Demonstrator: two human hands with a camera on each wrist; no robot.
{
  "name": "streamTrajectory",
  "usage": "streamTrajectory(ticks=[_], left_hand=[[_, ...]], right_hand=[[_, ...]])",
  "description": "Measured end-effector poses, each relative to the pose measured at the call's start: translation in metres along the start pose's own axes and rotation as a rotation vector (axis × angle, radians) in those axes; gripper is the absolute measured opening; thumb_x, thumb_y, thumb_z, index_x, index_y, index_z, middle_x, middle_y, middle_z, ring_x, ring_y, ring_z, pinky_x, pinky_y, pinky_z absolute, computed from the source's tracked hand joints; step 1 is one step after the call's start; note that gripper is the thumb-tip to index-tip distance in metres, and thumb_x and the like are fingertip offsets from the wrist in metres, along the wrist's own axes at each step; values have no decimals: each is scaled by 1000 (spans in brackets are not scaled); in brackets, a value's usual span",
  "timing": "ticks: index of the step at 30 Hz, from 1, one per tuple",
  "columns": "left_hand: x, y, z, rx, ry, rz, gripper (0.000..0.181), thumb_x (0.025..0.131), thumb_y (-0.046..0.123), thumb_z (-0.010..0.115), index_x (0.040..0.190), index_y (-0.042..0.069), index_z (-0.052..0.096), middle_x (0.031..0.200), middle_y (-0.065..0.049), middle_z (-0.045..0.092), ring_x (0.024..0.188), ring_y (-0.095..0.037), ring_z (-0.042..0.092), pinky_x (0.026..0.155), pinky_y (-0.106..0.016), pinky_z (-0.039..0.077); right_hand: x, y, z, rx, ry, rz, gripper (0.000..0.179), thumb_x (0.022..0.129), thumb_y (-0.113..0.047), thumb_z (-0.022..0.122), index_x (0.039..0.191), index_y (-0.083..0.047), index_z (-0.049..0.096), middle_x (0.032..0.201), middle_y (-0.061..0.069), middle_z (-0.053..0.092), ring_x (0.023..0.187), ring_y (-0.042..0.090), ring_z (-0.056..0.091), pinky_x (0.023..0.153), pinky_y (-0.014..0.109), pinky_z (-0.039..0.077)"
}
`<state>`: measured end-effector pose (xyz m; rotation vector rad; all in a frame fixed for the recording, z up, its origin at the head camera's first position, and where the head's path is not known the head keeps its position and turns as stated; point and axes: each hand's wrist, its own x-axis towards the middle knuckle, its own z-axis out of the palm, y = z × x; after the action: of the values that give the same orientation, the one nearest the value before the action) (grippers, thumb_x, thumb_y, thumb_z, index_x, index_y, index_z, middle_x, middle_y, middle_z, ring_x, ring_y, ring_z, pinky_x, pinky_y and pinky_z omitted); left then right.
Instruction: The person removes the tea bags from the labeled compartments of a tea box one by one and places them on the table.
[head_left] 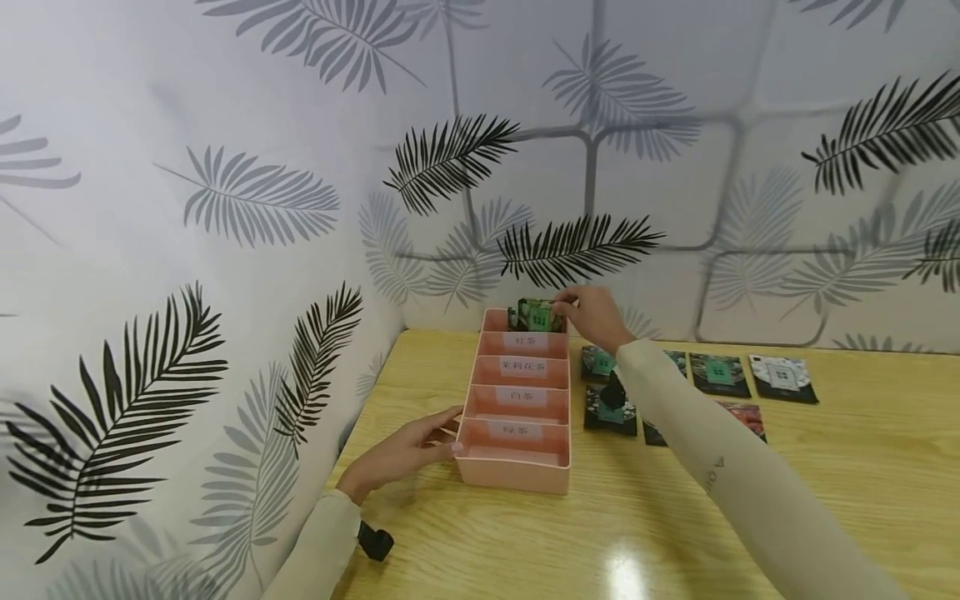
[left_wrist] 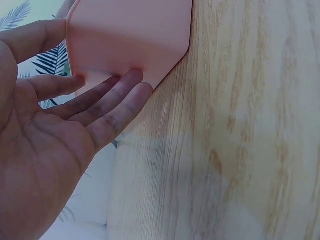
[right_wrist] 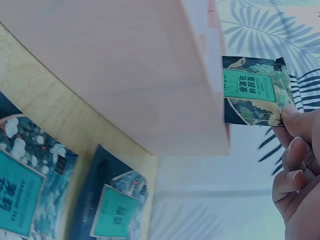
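A pink box [head_left: 515,475] divided into labelled compartments stands on the table. At its far end my right hand [head_left: 596,317] pinches the corner of a green and black tea sachet [head_left: 540,316], partly down in the rearmost compartment. The right wrist view shows this sachet's green label [right_wrist: 248,86] above the box's rim, thumb and finger at its edge. My left hand [head_left: 408,450] rests against the near left side of the box. In the left wrist view its fingers [left_wrist: 117,112] are extended and touch the pink wall.
Several dark tea sachets lie in two rows right of the box, among them a green-labelled one [head_left: 718,374] and a white-labelled one [head_left: 782,377]; my right forearm partly covers them. A leaf-patterned curtain [head_left: 300,200] hangs behind and left of the wooden table [head_left: 862,483].
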<state>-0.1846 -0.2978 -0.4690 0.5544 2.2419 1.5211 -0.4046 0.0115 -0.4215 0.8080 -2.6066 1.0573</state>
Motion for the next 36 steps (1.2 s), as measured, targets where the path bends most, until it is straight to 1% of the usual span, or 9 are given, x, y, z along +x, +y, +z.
streamTrajectory(ticks=[4, 12, 14, 18, 22, 27, 31, 36], left_hand=[[0, 0, 1, 5, 4, 8, 66, 98, 28, 55, 153, 19, 21, 138, -12, 47, 120, -27, 48, 95, -49, 45], [1, 0, 2, 41, 12, -7, 67, 98, 31, 55, 154, 20, 20, 137, -9, 47, 120, -25, 49, 95, -46, 46], [1, -1, 2, 41, 12, -9, 67, 98, 32, 55, 154, 20, 20, 137, -9, 47, 120, -25, 49, 95, -45, 46], [0, -1, 2, 38, 14, -6, 66, 99, 31, 54, 154, 20, 20, 138, -9, 46, 121, -26, 48, 95, -47, 46], [-1, 1, 3, 55, 22, -21, 67, 98, 33, 55, 154, 19, 20, 138, -8, 46, 121, -26, 48, 96, -45, 46], [-1, 0, 2, 51, 27, -28, 67, 98, 33, 55, 154, 19, 20, 138, -10, 46, 121, -26, 48, 96, -45, 45], [-1, -1, 2, 45, 21, -20, 66, 99, 32, 54, 154, 18, 20, 138, -11, 45, 120, -27, 48, 96, -47, 45], [-1, -1, 2, 48, 20, -23, 67, 98, 33, 55, 154, 19, 21, 137, -9, 47, 119, -25, 50, 95, -44, 46]], right_hand=[[0, -4, -9, -18, 42, -34, 19, 96, -24, 60, 100, -11, 73, 89, 4, 71, 65, 15, 58, 59, 35, 47], [-6, -14, -27, -3, 69, -71, 18, 95, -25, 61, 103, -13, 71, 90, 2, 70, 63, 15, 53, 58, 35, 42], [-8, -15, -30, -4, 67, -77, 17, 95, -26, 61, 102, -14, 71, 89, 1, 70, 62, 15, 52, 58, 35, 42], [-11, -16, -36, -3, 48, -62, 16, 95, -28, 61, 101, -17, 71, 87, -2, 69, 63, 15, 52, 57, 36, 41], [-16, -12, -41, 1, 36, -61, 14, 95, -28, 61, 99, -19, 70, 87, -4, 68, 64, 14, 52, 56, 35, 41], [-24, -8, -48, 10, 38, -81, 12, 94, -26, 63, 98, -18, 71, 88, -4, 67, 64, 15, 52, 57, 36, 41], [-32, -5, -53, -4, 23, -70, 12, 94, -26, 62, 98, -18, 71, 90, -5, 67, 63, 16, 50, 56, 35, 39], [-40, 1, -57, -12, 8, -67, 12, 93, -27, 63, 97, -18, 71, 90, -4, 67, 62, 16, 50, 55, 35, 40]])
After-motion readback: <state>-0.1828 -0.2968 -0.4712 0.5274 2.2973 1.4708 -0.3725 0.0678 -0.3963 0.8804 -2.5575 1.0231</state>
